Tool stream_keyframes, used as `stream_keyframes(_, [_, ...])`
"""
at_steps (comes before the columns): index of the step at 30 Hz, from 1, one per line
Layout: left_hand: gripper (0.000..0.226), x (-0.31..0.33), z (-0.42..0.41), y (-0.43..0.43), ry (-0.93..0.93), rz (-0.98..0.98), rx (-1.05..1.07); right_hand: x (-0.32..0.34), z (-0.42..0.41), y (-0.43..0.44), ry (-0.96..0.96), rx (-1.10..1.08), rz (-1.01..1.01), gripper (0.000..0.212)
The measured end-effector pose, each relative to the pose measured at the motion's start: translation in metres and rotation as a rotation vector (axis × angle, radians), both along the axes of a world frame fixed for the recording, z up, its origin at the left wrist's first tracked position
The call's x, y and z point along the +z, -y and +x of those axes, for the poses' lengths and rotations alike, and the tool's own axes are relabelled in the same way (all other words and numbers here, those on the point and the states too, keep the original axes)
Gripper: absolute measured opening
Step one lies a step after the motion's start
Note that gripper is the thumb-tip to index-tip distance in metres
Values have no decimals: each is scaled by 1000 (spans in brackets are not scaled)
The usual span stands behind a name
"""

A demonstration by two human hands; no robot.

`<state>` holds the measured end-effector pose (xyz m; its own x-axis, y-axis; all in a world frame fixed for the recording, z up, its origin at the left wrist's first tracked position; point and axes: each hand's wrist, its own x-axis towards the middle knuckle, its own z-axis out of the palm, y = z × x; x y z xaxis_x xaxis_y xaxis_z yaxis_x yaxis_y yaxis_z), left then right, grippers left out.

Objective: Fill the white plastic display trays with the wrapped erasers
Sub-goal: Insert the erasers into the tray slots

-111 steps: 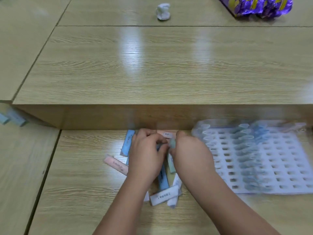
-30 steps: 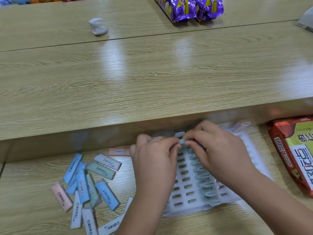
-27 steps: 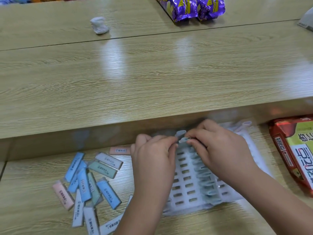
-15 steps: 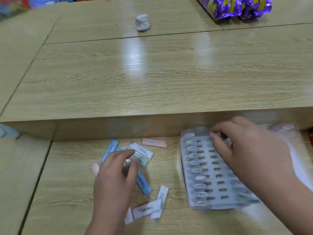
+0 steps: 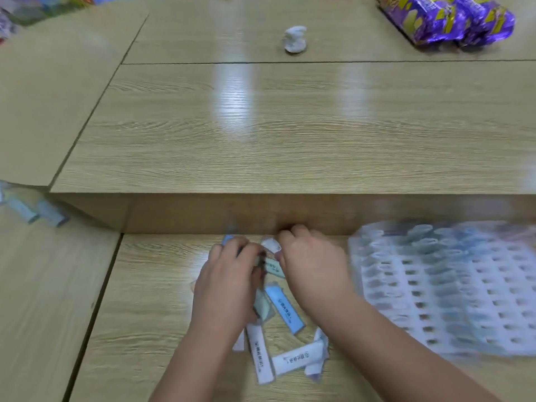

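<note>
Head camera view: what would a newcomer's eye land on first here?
Two bare hands, the left hand and right hand, meet over a loose pile of pastel wrapped erasers on the lower wooden desk. Just right of them lies the white plastic display tray, blurred, with some slots already filled. Shiny purple foil snack packs sit at the far right of the raised wooden desk.

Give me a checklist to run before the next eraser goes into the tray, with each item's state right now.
1. Loose erasers within reach: ok, blue eraser and others lie by the hands.
2. Eraser gripped: cannot tell, white eraser sits between left hand and right hand, blurred.
3. Free slots: ok, tray shows many empty.
4. Tray steady: cannot tell, blurred.
</note>
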<state>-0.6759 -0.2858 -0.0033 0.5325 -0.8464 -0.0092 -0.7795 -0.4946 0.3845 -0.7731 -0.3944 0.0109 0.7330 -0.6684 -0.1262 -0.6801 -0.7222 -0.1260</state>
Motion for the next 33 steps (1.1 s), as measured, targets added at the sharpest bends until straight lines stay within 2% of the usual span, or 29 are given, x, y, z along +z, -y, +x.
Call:
stream_keyframes(3, [25,-2,12,0,-27,19,-56,-1,1,-3,1,-38,23,24])
stream_keyframes(6, [24,1,23,0,-122,3,-82,2,2,3,58,-63,123,14])
stream_keyframes(10, [23,6,30,-5,-226,-26,-80,16,2,6,81,-84,284,13])
stream_keyframes(13, [28,22,32,-13,-309,-99,-73,40,-20,4,288,-108,358,4])
stream_keyframes(17, [22,62,14,-6,-389,-250,-72,85,-88,28,600,-161,341,7])
stream_keyframes(18, [22,72,6,0,-395,-280,-84,94,-106,39,638,-174,325,13])
stream_keyframes(21, [22,94,-22,20,-454,-351,-77,101,-152,72,621,-217,184,23])
stream_keyframes(25, [21,100,-54,47,-504,-403,-48,85,-173,100,531,-218,90,15])
stream_keyframes(28, [17,97,-71,63,-495,-399,-70,71,-172,107,517,-135,88,21])
stream_keyframes(33, [22,89,-92,79,-398,-370,-140,48,-167,107,539,-55,109,18])
